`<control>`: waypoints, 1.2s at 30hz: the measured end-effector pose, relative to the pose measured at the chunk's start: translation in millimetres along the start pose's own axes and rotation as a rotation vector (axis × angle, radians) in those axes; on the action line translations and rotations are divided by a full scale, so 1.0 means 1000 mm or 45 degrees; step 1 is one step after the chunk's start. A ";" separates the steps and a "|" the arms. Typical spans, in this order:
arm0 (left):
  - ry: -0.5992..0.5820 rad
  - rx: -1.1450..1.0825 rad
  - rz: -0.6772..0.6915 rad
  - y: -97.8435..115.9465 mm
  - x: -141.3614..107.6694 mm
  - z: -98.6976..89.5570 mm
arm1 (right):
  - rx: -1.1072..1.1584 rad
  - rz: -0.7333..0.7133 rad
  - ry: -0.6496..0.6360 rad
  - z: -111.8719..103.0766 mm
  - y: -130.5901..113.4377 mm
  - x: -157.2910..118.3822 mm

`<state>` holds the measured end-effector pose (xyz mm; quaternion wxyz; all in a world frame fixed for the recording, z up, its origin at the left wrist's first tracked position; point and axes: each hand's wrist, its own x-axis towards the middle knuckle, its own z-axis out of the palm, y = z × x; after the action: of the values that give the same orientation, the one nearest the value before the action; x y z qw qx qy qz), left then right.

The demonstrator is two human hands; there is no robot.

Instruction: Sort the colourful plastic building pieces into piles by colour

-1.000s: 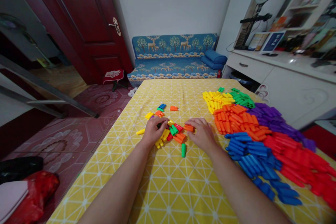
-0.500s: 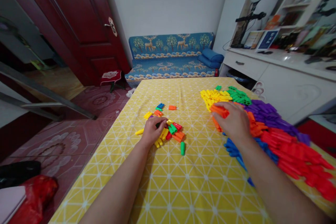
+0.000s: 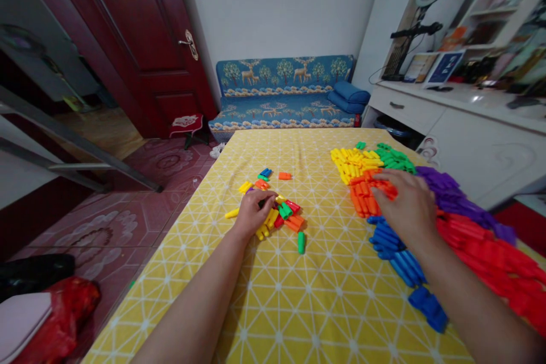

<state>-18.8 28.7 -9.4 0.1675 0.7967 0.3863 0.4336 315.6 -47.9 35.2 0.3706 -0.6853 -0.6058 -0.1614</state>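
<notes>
The right hand [image 3: 405, 205] is over the pile of orange pieces [image 3: 363, 199]. Its thumb and fingers are a little bit apart, with orange bits between them. I can't tell if it has hold of any. The left hand [image 3: 251, 213] is curled at the small mixed pile [image 3: 285, 211], and its fingertips are by a yellow bit. I can't tell if it grips anything.

The mixed pile has yellow, green, red and orange bits. One green piece [image 3: 301, 243] lies alone on the near side, and one orange piece [image 3: 285, 176] lies alone on the far side.

Around the orange pile, yellow pieces [image 3: 352, 162] and green pieces [image 3: 394, 159] are on the far side. Blue pieces [image 3: 405, 264] are on the near side. Purple pieces [image 3: 443, 185] and red pieces [image 3: 482, 244] are off to the right. They all lie on a yellow cloth [image 3: 315, 307] with white lines. Past it is a blue sofa [image 3: 277, 105] with deer on it.
</notes>
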 end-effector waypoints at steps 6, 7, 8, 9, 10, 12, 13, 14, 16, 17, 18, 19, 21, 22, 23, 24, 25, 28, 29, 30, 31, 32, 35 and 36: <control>-0.001 0.016 -0.010 -0.001 -0.002 0.000 | 0.353 -0.305 -0.701 0.045 -0.112 -0.058; -0.001 0.017 -0.015 -0.002 -0.002 0.001 | 0.344 -0.313 -0.742 0.055 -0.122 -0.063; 0.001 0.020 -0.021 -0.002 -0.003 0.001 | 0.338 -0.313 -0.748 0.064 -0.127 -0.065; 0.004 0.023 -0.024 -0.002 -0.003 0.001 | 0.337 -0.304 -0.727 0.073 -0.131 -0.064; 0.007 0.028 -0.023 -0.002 -0.003 0.001 | 0.341 -0.281 -0.689 0.081 -0.132 -0.061; 0.011 0.034 -0.012 -0.002 -0.003 0.000 | 0.360 -0.205 -0.595 0.094 -0.130 -0.052; 0.005 0.038 -0.002 -0.001 -0.002 0.000 | 0.382 -0.158 -0.548 0.099 -0.129 -0.047; -0.010 0.044 0.010 -0.001 -0.002 -0.001 | 0.417 -0.110 -0.501 0.102 -0.127 -0.043; -0.073 0.064 0.046 0.001 -0.002 -0.002 | 0.541 -0.027 -0.417 0.106 -0.125 -0.038; -0.110 0.075 0.066 0.001 -0.002 -0.002 | 0.624 0.000 -0.392 0.107 -0.124 -0.038; -0.145 0.085 0.084 0.001 -0.002 -0.002 | 0.712 0.018 -0.377 0.107 -0.123 -0.038; -0.172 0.092 0.097 0.001 -0.002 -0.002 | 0.794 0.028 -0.374 0.106 -0.123 -0.038; -0.191 0.099 0.099 0.000 -0.002 -0.001 | 0.908 0.034 -0.380 0.105 -0.122 -0.039; -0.189 0.098 0.091 0.000 -0.002 -0.001 | 0.939 0.027 -0.381 0.104 -0.122 -0.039; -0.187 0.096 0.082 0.000 -0.002 0.000 | 0.956 0.015 -0.378 0.104 -0.122 -0.039; -0.185 0.094 0.075 0.000 -0.002 0.000 | 0.962 -0.001 -0.370 0.104 -0.122 -0.040; -0.184 0.095 0.069 0.000 -0.002 0.001 | 0.954 -0.021 -0.361 0.105 -0.122 -0.040; -0.187 0.114 0.050 0.002 -0.002 0.002 | 0.797 -0.054 -0.357 0.106 -0.122 -0.040; -0.188 0.126 0.045 0.003 -0.002 0.002 | 0.705 -0.050 -0.368 0.107 -0.123 -0.040; -0.191 0.139 0.042 0.003 -0.002 0.002 | 0.608 -0.042 -0.384 0.106 -0.123 -0.040; -0.196 0.153 0.041 0.004 -0.002 0.001 | 0.519 -0.030 -0.399 0.106 -0.124 -0.040; -0.199 0.167 0.044 0.005 -0.002 0.001 | 0.450 -0.014 -0.405 0.105 -0.124 -0.040; -0.186 0.200 0.049 0.005 -0.002 0.002 | 0.423 0.069 -0.336 0.101 -0.125 -0.040; -0.172 0.202 0.045 0.005 -0.002 0.002 | 0.460 0.099 -0.292 0.099 -0.125 -0.039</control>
<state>-15.7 24.1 -8.4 0.1220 0.8415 0.3932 0.3498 165.7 -7.1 -18.8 0.4221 -0.6444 -0.6362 0.0432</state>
